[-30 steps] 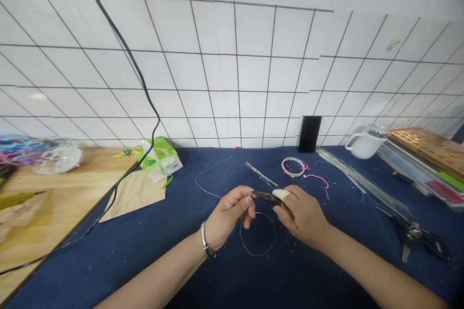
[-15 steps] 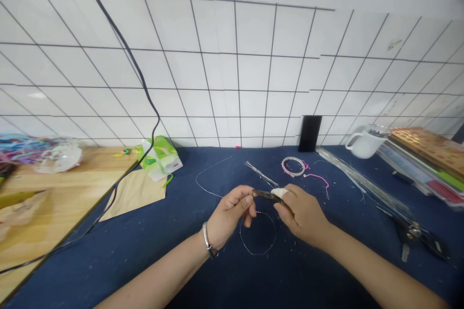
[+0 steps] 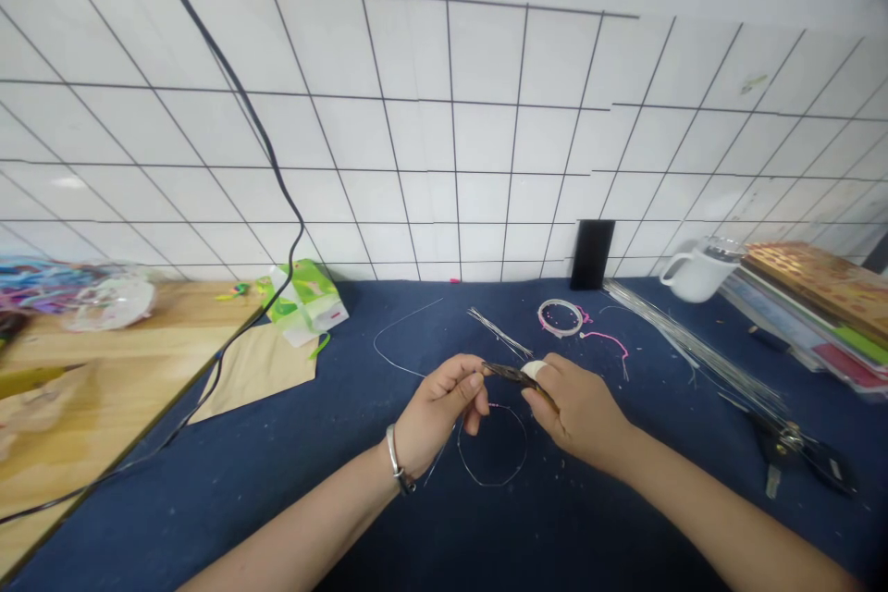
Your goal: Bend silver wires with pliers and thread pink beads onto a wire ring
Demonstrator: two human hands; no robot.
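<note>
My left hand (image 3: pixel 444 402), wearing a silver bracelet (image 3: pixel 398 461), pinches a thin wire (image 3: pixel 388 359) between thumb and fingers. One length of this wire curves away across the cloth to the left. My right hand (image 3: pixel 586 412) is closed round dark-jawed pliers (image 3: pixel 510 374), whose tips meet the left fingertips. What lies in the jaws is too small to make out. A white wrap (image 3: pixel 534 370) covers a finger of the right hand. Below the hands is a thin wire ring (image 3: pixel 492 486) with a few pink beads (image 3: pixel 493 405) at its top.
On the dark blue cloth (image 3: pixel 333 499) lie short wires (image 3: pixel 496 330), a pale coil (image 3: pixel 541 322) with pink cord, long wires (image 3: pixel 694 356) and keys (image 3: pixel 773 481). A black slab (image 3: pixel 592 254), white mug (image 3: pixel 700 276) and books (image 3: pixel 819 296) stand behind. Left are a green packet (image 3: pixel 309 291) and a black cable (image 3: pixel 274 162).
Both hands keep almost the same pose, with the pliers at the left fingertips. A thin wire end below the left wrist now shows more clearly. The view has shifted slightly.
</note>
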